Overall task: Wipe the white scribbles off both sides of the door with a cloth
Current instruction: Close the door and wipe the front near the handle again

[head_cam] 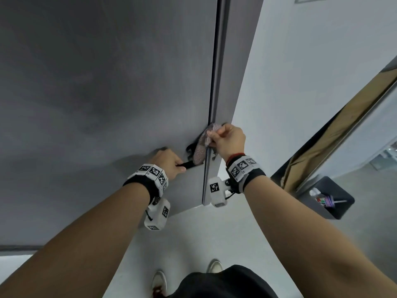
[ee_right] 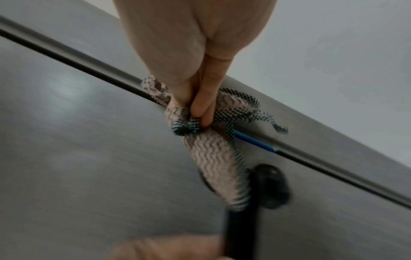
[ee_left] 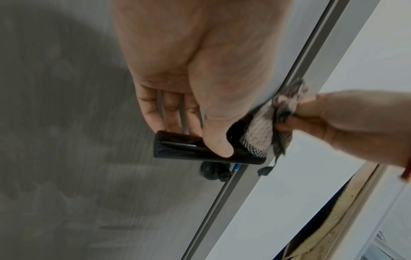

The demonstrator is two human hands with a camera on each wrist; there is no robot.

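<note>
my left hand (head_cam: 169,161) grips the black door handle (ee_left: 200,151): thumb pressed on the near face of the lever, the other fingers (ee_left: 153,112) curled round behind it. my right hand (head_cam: 228,139) pinches the cloth (head_cam: 200,147), a pale waffle-weave piece with a dark checked border, between the thumb and the closed-together fingers (ee_right: 205,98). the cloth hangs from the pinch and drapes over the handle's inner end, at 3 o'clock from my left thumb in the left wrist view, touching the door (head_cam: 96,82) close to its edge. the grey door face fills 9 to 12 o'clock in the head view; faint smears show on it. the door frame (head_cam: 227,72) runs just beside the edge. a dark bin (head_cam: 341,203) holding small items stands on the floor at 4 o'clock.
</note>
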